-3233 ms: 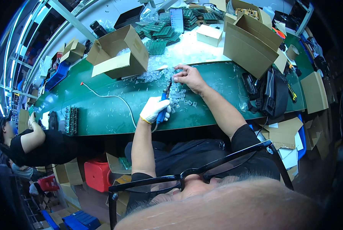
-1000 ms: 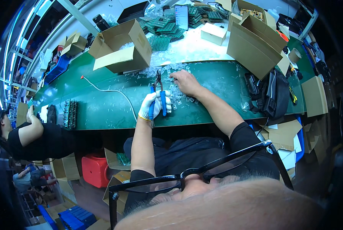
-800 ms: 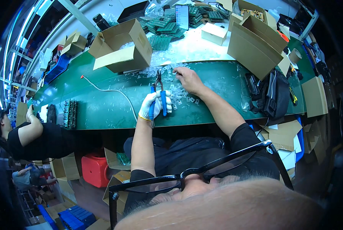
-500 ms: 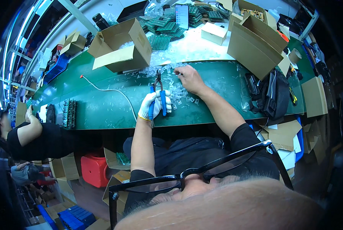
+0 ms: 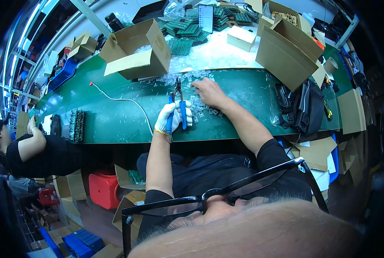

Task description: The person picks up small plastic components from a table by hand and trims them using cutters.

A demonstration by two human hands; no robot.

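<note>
My left hand (image 5: 166,118), in a white glove, is closed round the blue handles of a pair of cutting pliers (image 5: 178,88). Their dark jaws point away from me, and the handles stand apart. My bare right hand (image 5: 210,92) is just right of the jaws, fingers curled and fingertips close together over small clear plastic pieces (image 5: 199,106). Whatever lies between those fingertips is too small to make out. More of these pieces are heaped (image 5: 170,80) beyond the pliers, along the white sheet's near edge.
An open cardboard box (image 5: 138,51) stands left of the heap, another box (image 5: 288,51) on the right. Green circuit boards (image 5: 187,32), a phone (image 5: 205,19) and a small white box (image 5: 241,38) lie behind. A black bag (image 5: 303,105) sits right; a grey cable (image 5: 127,100) crosses the left side.
My right hand has shifted slightly left and nearer to me, its fingertips lower toward the loose pieces. My left hand keeps the pliers in nearly the same place.
</note>
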